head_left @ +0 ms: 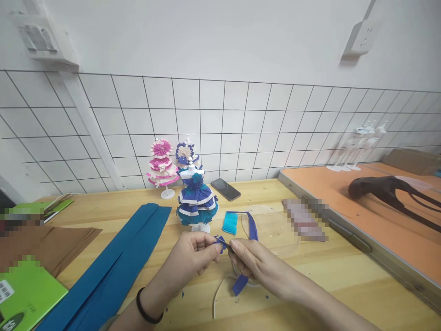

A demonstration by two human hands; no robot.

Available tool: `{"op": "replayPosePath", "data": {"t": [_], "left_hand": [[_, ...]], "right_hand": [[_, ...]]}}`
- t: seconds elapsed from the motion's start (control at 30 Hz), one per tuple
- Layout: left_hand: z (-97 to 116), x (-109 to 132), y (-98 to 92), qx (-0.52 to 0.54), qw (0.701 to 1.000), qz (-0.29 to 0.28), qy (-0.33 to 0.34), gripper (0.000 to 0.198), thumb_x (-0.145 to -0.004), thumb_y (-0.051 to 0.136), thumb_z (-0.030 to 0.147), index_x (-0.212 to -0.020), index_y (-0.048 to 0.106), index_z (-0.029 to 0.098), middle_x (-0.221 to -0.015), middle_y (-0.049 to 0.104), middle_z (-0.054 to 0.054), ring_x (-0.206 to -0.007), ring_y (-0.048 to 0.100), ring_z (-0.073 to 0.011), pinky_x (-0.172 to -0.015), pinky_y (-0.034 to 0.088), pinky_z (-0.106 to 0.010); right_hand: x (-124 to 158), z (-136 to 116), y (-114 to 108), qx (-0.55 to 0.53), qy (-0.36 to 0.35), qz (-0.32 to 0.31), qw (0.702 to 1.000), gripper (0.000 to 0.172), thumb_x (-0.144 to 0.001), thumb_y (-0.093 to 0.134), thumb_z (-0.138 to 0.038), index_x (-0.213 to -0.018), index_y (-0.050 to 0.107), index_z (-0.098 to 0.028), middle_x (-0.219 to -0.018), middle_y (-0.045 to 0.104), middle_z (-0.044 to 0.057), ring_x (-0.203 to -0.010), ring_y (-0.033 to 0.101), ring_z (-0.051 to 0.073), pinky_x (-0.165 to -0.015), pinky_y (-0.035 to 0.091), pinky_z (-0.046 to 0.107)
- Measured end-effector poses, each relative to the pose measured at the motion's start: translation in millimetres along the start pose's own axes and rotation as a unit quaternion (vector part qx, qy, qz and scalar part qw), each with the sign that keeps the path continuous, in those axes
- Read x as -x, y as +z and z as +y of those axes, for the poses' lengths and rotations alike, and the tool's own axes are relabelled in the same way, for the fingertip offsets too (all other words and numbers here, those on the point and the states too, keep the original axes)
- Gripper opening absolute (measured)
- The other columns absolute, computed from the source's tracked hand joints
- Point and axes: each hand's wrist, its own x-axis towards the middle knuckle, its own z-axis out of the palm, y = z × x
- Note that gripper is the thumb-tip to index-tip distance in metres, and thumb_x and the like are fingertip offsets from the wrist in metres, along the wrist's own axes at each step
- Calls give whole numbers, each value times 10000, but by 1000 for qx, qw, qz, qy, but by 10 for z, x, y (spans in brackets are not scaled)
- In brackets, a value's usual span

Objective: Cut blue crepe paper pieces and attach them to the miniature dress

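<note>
My left hand (198, 252) is closed, thumb and fingers pinching a small purple-blue paper piece (221, 242) with a ruffled edge. My right hand (258, 266) is closed around a thin dark pointed tool (225, 245), perhaps tweezers, whose tip meets the paper. Just behind the hands stands a small white dress form in a tiered blue, white and teal paper dress (197, 197). A pleated turquoise paper piece (230, 223) and a purple paper strip (253, 227) lie beyond my right hand. Another purple strip (240, 286) shows below it.
Long teal paper sheets (113, 266), brown paper (72, 243) and a green packet (31, 294) lie left. A pink-dressed form (161, 168) and a phone (225, 189) are at the back. A clear plastic disc (275, 230) lies right, before an orange raised surface (320, 188).
</note>
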Motion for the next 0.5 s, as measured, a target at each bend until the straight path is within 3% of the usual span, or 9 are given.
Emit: {"op": "replayPosePath", "data": {"t": [0.5], "left_hand": [[68,38,-13,18,999,-30,-15,191,-724,543,327,-707,578,140,-619,572,-3,-441,366,-54,-393,291,-173]], "right_hand": [[-13,6,-9,2,-6,3,1000,418,-888,185,-474,-674,388,-177,-557,292,-56,-492,269,83,-453,248,195]]}}
